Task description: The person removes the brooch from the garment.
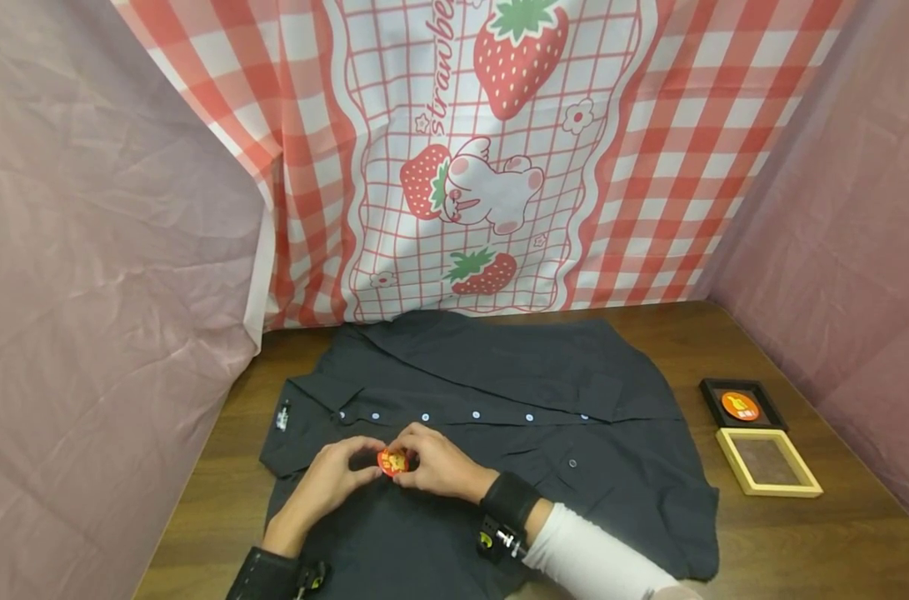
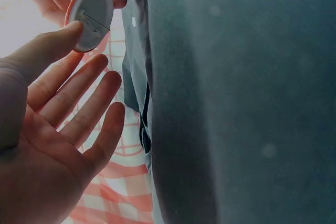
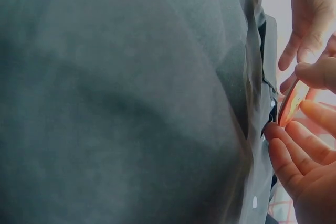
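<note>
A round red-orange pin badge [image 1: 392,462] with a yellow figure is held over a dark button-up shirt [image 1: 626,492]. My left hand [image 1: 334,479] pinches the badge's left edge. In the left wrist view, its thumb lies on the badge's white back [image 2: 94,17], where a thin metal pin runs across to the rim; the other fingers are spread. From the opposite side, my right hand [image 1: 442,467] grips the badge's right edge between thumb and fingers. The right wrist view shows the badge [image 3: 295,100] nearly edge-on, both hands around it.
The shirt lies flat on a wooden table [image 1: 859,542], collar at the left, with a row of pale buttons. At the right, a black frame [image 1: 767,408] holds another orange badge [image 1: 740,406], beside a yellow frame [image 1: 806,490]. A strawberry-print cloth [image 1: 469,242] hangs behind.
</note>
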`<state>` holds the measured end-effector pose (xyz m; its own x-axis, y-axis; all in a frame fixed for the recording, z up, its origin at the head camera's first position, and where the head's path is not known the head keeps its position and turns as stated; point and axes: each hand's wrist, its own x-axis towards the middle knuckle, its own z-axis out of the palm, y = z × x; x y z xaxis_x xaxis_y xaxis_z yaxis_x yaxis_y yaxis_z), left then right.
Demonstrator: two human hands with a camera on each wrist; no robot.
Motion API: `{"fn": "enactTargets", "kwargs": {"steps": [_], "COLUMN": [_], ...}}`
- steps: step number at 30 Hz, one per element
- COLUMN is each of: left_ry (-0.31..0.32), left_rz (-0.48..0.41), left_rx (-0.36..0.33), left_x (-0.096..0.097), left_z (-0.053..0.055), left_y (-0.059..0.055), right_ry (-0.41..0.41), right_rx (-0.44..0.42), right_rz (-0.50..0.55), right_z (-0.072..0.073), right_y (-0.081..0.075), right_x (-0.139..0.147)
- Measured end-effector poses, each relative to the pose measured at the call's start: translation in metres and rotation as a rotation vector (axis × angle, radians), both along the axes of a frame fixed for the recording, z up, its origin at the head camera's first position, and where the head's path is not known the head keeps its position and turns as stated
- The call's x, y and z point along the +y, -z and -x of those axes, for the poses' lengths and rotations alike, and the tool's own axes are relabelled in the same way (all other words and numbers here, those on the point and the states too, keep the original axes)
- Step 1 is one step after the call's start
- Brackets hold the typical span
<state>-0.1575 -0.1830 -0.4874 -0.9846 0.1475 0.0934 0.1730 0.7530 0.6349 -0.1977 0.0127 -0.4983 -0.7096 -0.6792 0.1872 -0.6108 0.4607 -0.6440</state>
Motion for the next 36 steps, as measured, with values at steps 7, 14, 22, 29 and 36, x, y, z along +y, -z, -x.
{"fn": "enactTargets", "kwargs": {"steps": [7, 14, 22, 29, 36], "left_ry": [0.000, -0.025, -0.041, -0.062, -0.036], "left_rz": [-0.028, -0.058, -0.099, -0.100, -0.118], "left_rx": [-0.001, -0.014, 0.045, 0.013, 0.018], "left_x": [-0.0006, -0.0001, 0.0000, 0.0007, -0.0005], "left_z": [0.0006, 0.0012, 0.0010, 0.0011, 0.0008], "left_y": [-0.0004, -0.0012, -0.0014, -0.0026, -0.0022], "right_ry": [-0.011, -0.009, 0.021, 0.038, 0.062], "right_rx": [0.027, 0.027, 0.018, 0.043, 0.054], "right_rz": [0.060, 0.093, 0.128, 0.145, 0.170], "right_z": [0.0014, 0.0012, 0.0006, -0.0001, 0.0005], "right_y": [0.0021, 0.0023, 0.0010, 0.0025, 0.0054], "right_x": [0.0009, 0.0016, 0.0010, -0.0001, -0.0021]}}
